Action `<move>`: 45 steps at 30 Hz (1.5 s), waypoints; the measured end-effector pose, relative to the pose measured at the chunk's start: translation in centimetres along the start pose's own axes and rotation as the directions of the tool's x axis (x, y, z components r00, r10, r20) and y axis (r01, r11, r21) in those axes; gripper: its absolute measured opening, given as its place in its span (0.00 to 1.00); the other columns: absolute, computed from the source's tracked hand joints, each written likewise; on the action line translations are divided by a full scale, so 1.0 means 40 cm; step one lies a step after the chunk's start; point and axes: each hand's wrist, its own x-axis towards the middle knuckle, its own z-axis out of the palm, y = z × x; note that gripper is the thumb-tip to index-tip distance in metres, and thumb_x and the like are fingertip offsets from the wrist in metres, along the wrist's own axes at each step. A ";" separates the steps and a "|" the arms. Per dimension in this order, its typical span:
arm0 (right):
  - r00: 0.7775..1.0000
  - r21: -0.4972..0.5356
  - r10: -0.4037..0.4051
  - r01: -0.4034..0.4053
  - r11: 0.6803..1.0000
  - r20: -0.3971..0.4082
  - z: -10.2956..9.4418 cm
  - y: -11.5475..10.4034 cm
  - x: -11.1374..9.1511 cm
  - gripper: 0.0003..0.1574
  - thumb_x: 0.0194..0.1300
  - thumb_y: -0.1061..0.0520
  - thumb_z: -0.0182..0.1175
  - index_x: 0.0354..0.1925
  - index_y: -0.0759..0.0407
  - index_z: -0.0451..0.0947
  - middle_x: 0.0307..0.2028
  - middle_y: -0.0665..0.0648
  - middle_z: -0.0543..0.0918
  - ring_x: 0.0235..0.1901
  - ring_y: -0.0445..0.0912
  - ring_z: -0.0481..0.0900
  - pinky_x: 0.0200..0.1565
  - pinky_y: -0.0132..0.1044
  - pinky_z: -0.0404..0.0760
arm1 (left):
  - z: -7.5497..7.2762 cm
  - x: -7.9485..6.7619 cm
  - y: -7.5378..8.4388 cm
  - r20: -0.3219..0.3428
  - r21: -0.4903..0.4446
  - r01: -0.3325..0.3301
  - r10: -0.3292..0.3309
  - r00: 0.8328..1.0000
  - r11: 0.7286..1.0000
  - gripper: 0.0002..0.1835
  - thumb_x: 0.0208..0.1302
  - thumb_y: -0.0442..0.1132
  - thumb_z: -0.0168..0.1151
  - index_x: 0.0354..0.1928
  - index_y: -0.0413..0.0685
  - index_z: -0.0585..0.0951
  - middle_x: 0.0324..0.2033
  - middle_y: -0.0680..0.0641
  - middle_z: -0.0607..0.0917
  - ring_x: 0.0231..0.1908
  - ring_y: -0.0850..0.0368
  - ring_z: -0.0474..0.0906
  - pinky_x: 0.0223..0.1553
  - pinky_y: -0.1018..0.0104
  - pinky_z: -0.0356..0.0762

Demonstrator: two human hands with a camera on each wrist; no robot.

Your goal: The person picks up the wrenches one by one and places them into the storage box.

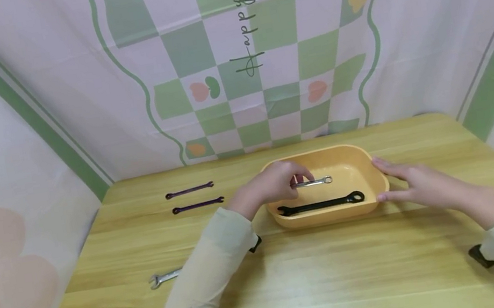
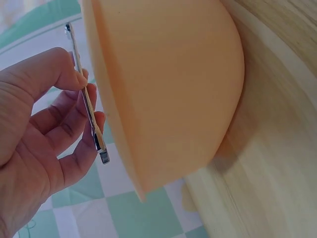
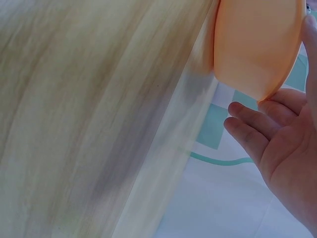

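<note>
My left hand (image 1: 281, 180) pinches a small silver combination wrench (image 1: 321, 181) between thumb and fingers, above the inside of the yellow plastic basin (image 1: 355, 215). In the left wrist view the silver wrench (image 2: 88, 101) is level with the basin's rim, not touching the floor of the basin. A larger black combination wrench (image 1: 321, 204) lies inside along the near wall. At the basin's right end my right hand (image 1: 421, 185) rests against the rim with thumb and fingers spread. The right wrist view shows those fingers (image 3: 282, 109) loosely extended at the basin's outer wall.
Two dark purple wrenches (image 1: 190, 189) (image 1: 198, 205) lie one behind the other left of the basin. Another silver wrench (image 1: 165, 278) lies nearer, partly hidden by my left sleeve. A printed curtain (image 1: 237, 95) hangs behind the wooden table (image 1: 327, 282).
</note>
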 end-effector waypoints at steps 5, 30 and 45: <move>1.000 0.000 0.007 -0.007 1.000 0.004 -0.003 -0.004 -0.001 0.58 0.68 0.39 0.66 0.79 0.68 0.51 0.75 0.73 0.54 0.68 0.77 0.58 0.64 0.72 0.60 | 0.010 0.015 0.004 0.005 -0.001 0.013 -0.013 1.000 1.000 0.25 0.60 0.21 0.60 0.57 0.48 0.86 0.45 0.46 0.87 0.39 0.61 0.79 0.39 0.74 0.76; 1.000 -0.014 0.018 -0.018 1.000 0.006 -0.007 -0.009 -0.007 0.58 0.68 0.38 0.66 0.79 0.68 0.51 0.74 0.74 0.56 0.67 0.77 0.59 0.64 0.71 0.60 | 0.084 0.073 0.005 -0.014 -0.018 0.067 -0.067 0.998 0.998 0.23 0.63 0.23 0.60 0.59 0.47 0.85 0.48 0.48 0.85 0.46 0.58 0.79 0.41 0.74 0.76; 1.000 -0.015 0.015 -0.015 1.000 0.014 -0.005 -0.010 -0.001 0.58 0.68 0.38 0.66 0.78 0.69 0.52 0.75 0.73 0.54 0.68 0.76 0.60 0.65 0.70 0.60 | 0.101 0.097 0.012 0.026 0.043 0.096 -0.097 0.995 0.995 0.22 0.63 0.25 0.63 0.57 0.49 0.86 0.47 0.48 0.85 0.47 0.57 0.79 0.46 0.73 0.76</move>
